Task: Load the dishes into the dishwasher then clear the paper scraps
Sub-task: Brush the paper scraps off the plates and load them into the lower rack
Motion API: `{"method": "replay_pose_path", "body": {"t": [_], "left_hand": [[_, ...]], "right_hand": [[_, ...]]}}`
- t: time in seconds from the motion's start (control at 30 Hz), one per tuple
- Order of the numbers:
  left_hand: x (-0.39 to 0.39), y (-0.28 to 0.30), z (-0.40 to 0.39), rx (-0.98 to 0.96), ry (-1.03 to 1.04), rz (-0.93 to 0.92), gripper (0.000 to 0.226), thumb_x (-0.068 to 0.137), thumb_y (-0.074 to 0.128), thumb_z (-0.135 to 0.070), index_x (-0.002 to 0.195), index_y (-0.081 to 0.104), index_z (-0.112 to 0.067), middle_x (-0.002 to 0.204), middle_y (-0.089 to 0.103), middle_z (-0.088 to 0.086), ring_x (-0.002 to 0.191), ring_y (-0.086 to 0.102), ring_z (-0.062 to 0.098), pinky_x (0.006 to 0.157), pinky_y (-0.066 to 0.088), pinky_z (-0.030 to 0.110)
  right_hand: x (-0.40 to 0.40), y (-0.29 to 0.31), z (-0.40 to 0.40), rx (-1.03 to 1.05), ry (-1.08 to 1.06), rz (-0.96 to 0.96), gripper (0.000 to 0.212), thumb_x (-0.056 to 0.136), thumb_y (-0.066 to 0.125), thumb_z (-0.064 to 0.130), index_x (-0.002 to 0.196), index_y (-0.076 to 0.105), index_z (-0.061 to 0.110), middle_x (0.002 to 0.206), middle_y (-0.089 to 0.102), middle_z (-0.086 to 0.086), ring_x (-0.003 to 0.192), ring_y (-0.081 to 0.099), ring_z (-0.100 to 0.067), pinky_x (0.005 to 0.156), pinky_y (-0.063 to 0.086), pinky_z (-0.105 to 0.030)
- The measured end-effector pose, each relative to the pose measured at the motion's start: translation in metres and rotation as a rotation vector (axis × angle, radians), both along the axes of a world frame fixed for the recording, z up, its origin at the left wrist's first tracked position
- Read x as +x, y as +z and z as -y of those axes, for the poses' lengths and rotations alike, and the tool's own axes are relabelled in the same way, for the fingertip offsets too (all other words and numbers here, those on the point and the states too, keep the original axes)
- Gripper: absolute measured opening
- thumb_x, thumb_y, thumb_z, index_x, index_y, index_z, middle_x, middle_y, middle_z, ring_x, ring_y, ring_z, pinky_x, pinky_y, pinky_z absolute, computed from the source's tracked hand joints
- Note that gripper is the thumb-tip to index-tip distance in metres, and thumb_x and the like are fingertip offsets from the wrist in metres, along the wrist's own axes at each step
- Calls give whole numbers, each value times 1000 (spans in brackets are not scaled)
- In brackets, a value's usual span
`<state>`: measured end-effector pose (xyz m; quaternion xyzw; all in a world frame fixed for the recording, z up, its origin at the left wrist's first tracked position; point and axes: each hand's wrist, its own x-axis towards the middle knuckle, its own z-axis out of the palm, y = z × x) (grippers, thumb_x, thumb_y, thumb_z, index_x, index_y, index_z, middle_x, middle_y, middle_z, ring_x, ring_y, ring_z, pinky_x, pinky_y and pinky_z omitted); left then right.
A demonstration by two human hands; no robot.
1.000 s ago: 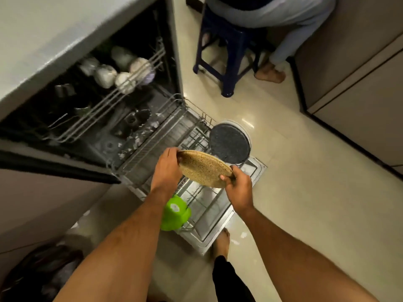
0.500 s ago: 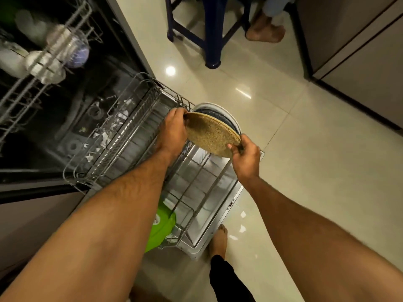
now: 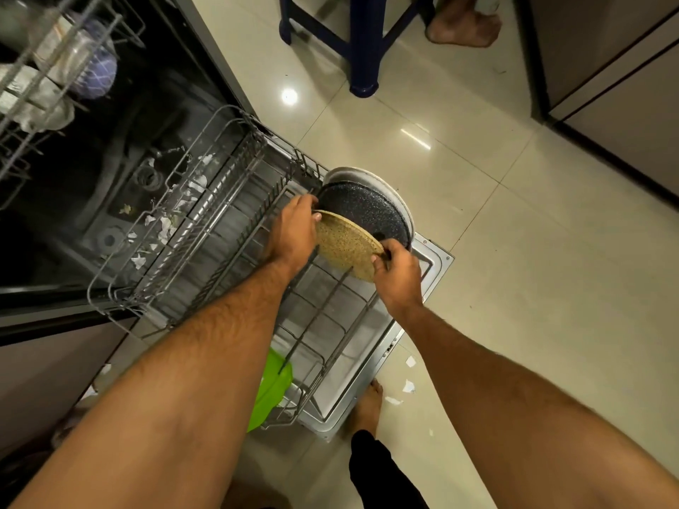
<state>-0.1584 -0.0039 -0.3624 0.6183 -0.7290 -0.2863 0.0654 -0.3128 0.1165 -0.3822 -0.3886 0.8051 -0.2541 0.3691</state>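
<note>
Tiled floor, lower rack [image 3: 205, 251] out; left hand [image 3: 292, 235] and right hand [image 3: 397, 275] pinch tan plate [image 3: 345, 246] by opposite rims; fingers clamped; looks rigid, breakable, light.

Your rack [image 3: 205, 251] has open slots left & front of the tan plate [image 3: 345, 246]; dark plate [image 3: 367, 211] blocks just behind it, green bowl [image 3: 270, 389] fills the near corner.

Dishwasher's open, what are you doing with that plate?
A person holds a speckled tan plate with both hands, left hand and right hand, lowering it into the pulled-out bottom rack. It sits just in front of a dark plate and a white plate already standing there. Paper scraps lie on the floor.
</note>
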Motion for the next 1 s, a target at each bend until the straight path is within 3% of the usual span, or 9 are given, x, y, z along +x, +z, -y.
{"method": "replay_pose_path", "body": {"t": [0.1, 0.23, 0.47, 0.6, 0.73, 0.83, 1.0], "left_hand": [[-3, -3, -3, 17, 0, 2, 33, 100, 57, -17, 132, 56, -11, 132, 59, 4, 114, 60, 19, 89, 50, 27], [-6, -3, -5, 9, 1, 33, 36, 100, 57, -17, 136, 53, -11, 134, 58, 4, 114, 60, 18, 94, 53, 30], [0, -1, -16, 29, -16, 38, 36, 101, 54, -19, 136, 53, -11, 130, 59, 5, 109, 61, 18, 88, 58, 37], [13, 14, -32, 40, -17, 2, 36, 102, 53, -16, 137, 52, -9, 132, 57, 7, 110, 60, 17, 86, 54, 28], [44, 45, -52, -38, -47, 95, 35, 103, 52, -21, 136, 53, -11, 129, 59, 7, 107, 59, 16, 83, 43, 20], [78, 74, -68, -124, -93, 206, 37, 103, 50, -24, 136, 51, -9, 131, 59, 10, 117, 58, 23, 101, 47, 35], [143, 138, -106, -296, -142, 355, 40, 102, 48, -26, 136, 46, -5, 137, 55, 16, 131, 49, 30, 119, 32, 45]], "right_hand": [[-1, -1, 2, 1, 16, -36, 26, 97, 65, 12, 123, 65, 16, 109, 70, -1, 97, 61, -15, 83, 47, -26], [-2, -1, 6, -22, 11, -86, 40, 96, 67, 13, 134, 59, 15, 124, 65, -2, 115, 59, -18, 101, 50, -36], [1, 4, 0, -21, 12, -162, 50, 95, 67, 16, 143, 51, 14, 136, 58, -1, 128, 50, -17, 113, 41, -36], [10, 13, -13, -14, 41, -196, 53, 95, 66, 19, 144, 48, 17, 143, 52, 0, 135, 44, -16, 116, 37, -36], [28, 42, -23, -4, 84, -218, 57, 98, 64, 20, 150, 42, 15, 150, 46, -4, 141, 38, -19, 119, 31, -35], [55, 80, -27, -26, 225, -274, 61, 101, 59, 26, 155, 35, 14, 159, 35, -7, 147, 30, -22, 124, 26, -40], [115, 147, -39, -120, 537, -429, 60, 103, 50, 38, 154, 31, 11, 158, 33, -15, 146, 30, -31, 122, 29, -48]]}}
